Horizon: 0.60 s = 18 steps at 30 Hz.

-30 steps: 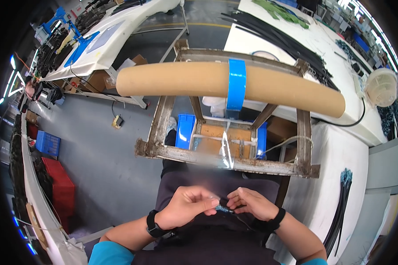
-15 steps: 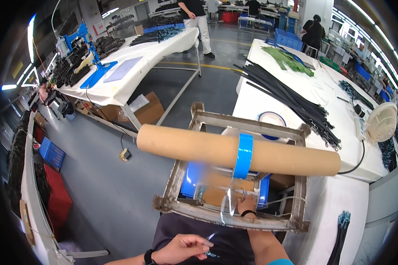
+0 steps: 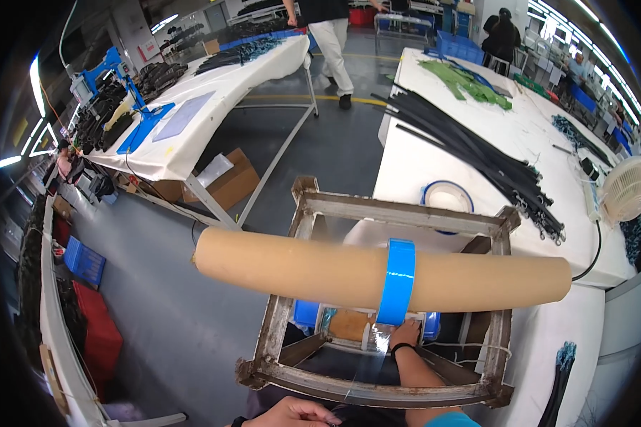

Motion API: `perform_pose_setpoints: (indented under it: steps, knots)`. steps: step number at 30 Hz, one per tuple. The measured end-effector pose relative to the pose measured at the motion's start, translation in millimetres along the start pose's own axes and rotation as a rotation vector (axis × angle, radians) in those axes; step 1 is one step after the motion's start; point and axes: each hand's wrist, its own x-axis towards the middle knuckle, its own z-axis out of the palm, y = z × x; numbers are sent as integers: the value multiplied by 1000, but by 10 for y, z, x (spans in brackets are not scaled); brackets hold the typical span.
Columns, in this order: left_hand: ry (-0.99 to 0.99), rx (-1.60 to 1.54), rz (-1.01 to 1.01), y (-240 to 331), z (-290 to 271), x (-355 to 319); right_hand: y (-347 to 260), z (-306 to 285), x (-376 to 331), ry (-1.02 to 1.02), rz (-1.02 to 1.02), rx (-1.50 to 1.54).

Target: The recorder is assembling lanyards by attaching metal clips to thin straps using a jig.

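A long brown cardboard tube (image 3: 306,270) lies across a worn metal frame (image 3: 313,388). Around the tube's middle sits a blue band, seemingly a tape roll (image 3: 397,281), and a clear strip (image 3: 370,359) hangs from it toward me. My right hand (image 3: 406,333) reaches inside the frame, just below the blue band and beside the clear strip's upper part. Its fingertips are partly hidden, so its grip is unclear. At the lower edge, my left hand (image 3: 295,413) is partly cut off, its fingers curled together; what they hold is not visible.
Right of the frame, a white-covered table (image 3: 399,171) bears black straps (image 3: 470,153), a roll with a blue rim (image 3: 446,197) and a fan (image 3: 625,188). Another white table (image 3: 178,156) stands left with a blue tool stand (image 3: 146,117). Blue bins (image 3: 308,313) sit under the tube.
My right hand has come up close under the blue band. The left hand has dropped partly out of view. The clear strip hangs straighter. The view has shifted, and a person behind has stepped.
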Motion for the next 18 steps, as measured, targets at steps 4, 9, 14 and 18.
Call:
perform_pose_setpoints:
  steps: [4, 9, 14, 18]
  knots:
    - [-70, 530, -25, 57, -103, 121, 388, 374, 461, -182, -199, -118]
    - [-55, 87, 51, -42, -62, 234, 549, 459, 482, 94, -100, 68]
    - [58, 55, 78, -54, -9, 56, -198, -677, -632, -650, -293, 736]
    - [124, 329, 217, -52, 98, 123, -72, -1921, -1445, -702, -923, 856]
